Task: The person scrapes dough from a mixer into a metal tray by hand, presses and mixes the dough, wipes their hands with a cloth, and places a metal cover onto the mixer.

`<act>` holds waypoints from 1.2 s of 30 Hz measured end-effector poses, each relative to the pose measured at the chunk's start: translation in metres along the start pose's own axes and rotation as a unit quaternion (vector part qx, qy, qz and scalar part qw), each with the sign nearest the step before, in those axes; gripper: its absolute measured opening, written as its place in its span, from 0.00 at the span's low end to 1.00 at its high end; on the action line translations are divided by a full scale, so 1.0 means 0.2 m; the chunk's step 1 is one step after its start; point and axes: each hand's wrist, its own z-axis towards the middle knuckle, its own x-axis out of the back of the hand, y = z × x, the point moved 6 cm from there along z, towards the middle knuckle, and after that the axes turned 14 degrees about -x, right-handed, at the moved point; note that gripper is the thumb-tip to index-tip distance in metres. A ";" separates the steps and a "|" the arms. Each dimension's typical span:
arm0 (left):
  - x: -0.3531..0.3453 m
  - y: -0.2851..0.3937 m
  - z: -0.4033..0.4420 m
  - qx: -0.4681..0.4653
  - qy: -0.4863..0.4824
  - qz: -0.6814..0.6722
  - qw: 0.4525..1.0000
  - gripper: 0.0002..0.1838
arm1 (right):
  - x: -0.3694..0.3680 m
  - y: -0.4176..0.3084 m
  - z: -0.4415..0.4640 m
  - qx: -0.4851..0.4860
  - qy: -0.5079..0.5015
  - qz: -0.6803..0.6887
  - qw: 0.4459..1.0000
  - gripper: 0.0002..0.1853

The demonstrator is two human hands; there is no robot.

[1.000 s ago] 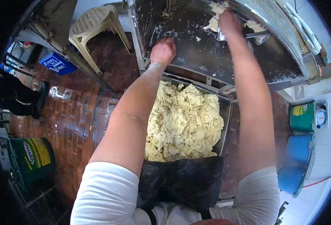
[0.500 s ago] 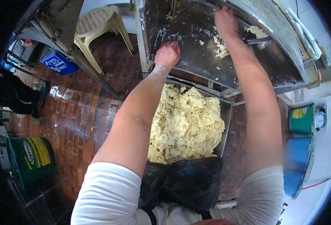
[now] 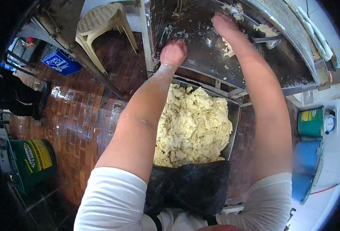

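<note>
My left hand (image 3: 173, 52) rests with curled fingers at the near left edge of a dark metal mixer bowl (image 3: 200, 50); whether it grips the rim is hidden. Deeper in the bowl, my right hand (image 3: 224, 24) is bent down near the surface, its fingertips mostly hidden. Scraps of pale dough (image 3: 228, 49) lie beside my right wrist. More dough clings around a metal bar (image 3: 268, 38) on the right and near the far wall. Below the bowl, a metal tub (image 3: 234, 115) holds a large heap of lumpy dough (image 3: 195, 125).
A beige plastic stool (image 3: 98, 19) and a blue box (image 3: 62, 62) stand at the upper left. Another person's legs (image 3: 20, 96) show at the left edge. A green bucket (image 3: 31, 161) is lower left; green (image 3: 309, 122) and blue (image 3: 306, 156) containers line the right.
My right hand went to the far wall, then came back left and nearer. Dough scraps it was at have shifted toward me. My left hand has moved slightly right.
</note>
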 end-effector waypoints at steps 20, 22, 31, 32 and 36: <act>-0.01 0.01 -0.03 0.051 -0.060 -0.012 0.997 0.13 | 0.17 0.38 -0.06 -0.171 0.000 0.173 0.970 0.18; 0.00 -0.01 0.00 0.058 -0.039 -0.022 0.997 0.13 | 0.20 0.43 -0.10 -0.111 -0.075 0.098 0.986 0.22; 0.02 0.02 0.00 0.026 -0.014 -0.012 1.000 0.14 | 0.33 0.68 -0.07 -0.217 0.143 0.096 0.961 0.19; 0.02 0.02 0.01 0.026 -0.016 -0.012 0.999 0.14 | 0.30 0.61 -0.11 -0.213 0.131 0.093 0.964 0.19; 0.01 0.00 0.01 0.023 -0.012 -0.011 1.000 0.14 | 0.32 0.37 -0.30 -0.237 0.071 0.099 0.964 0.18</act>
